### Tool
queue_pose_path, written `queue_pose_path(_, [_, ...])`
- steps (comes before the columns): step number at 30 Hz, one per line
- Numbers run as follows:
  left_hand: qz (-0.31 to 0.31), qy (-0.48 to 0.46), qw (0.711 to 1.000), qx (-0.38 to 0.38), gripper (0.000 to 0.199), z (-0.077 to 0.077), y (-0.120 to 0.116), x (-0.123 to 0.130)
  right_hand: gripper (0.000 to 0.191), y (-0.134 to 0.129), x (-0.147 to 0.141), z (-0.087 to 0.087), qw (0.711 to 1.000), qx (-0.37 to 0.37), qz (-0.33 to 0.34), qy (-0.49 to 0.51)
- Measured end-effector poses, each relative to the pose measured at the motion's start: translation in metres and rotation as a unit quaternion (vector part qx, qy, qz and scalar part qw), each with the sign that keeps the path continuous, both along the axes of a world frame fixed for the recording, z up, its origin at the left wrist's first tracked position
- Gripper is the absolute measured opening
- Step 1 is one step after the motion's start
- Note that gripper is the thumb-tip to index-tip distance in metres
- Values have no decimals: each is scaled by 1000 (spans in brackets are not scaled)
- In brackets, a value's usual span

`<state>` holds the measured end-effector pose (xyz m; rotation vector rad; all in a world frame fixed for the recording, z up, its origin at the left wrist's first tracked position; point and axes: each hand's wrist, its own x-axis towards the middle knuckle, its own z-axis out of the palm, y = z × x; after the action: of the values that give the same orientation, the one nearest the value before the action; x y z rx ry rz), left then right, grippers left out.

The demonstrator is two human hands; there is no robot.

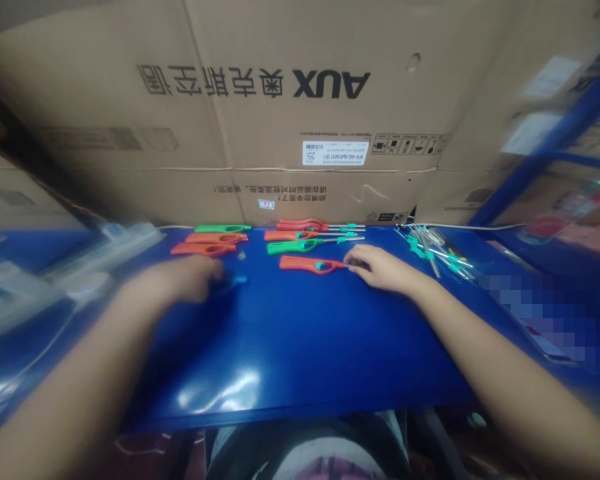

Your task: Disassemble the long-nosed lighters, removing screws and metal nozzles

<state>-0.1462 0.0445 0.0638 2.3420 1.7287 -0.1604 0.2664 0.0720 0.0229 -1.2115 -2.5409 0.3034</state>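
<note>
My right hand [375, 267] pinches the front end of a red gas lighter [305, 264] that lies on the blue table. My left hand [193, 277], smeared by motion, is curled over a blue lighter body [233, 281], also blurred. Just beyond the left hand lie orange lighter bodies [203, 248] and a green lighter body [215, 229], all without metal tubes. Farther back in the middle, a green lighter [293, 247], an orange lighter [285, 235] and red ones [297, 224] lie in a row with metal tubes at their right ends.
A loose pile of metal tubes with teal parts [437, 253] lies at the right. Small metal bits [241, 255] sit near the orange bodies. Translucent plastic trays [100, 273] stand on the left. A large cardboard box [260, 147] walls off the back of the table [300, 347].
</note>
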Motion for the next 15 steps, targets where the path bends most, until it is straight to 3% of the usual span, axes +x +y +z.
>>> queue_pose_path(3, [64, 58, 996, -18, 29, 3, 9, -13, 16, -2, 0, 0, 1000, -3, 6, -1])
queue_pose_path(8, [97, 88, 991, 31, 31, 10, 13, -21, 14, -2, -2, -3, 1000, 2, 7, -6])
queue_pose_path(15, [121, 118, 985, 27, 35, 17, 17, -11, 19, -4, -9, -5, 1000, -13, 21, -6])
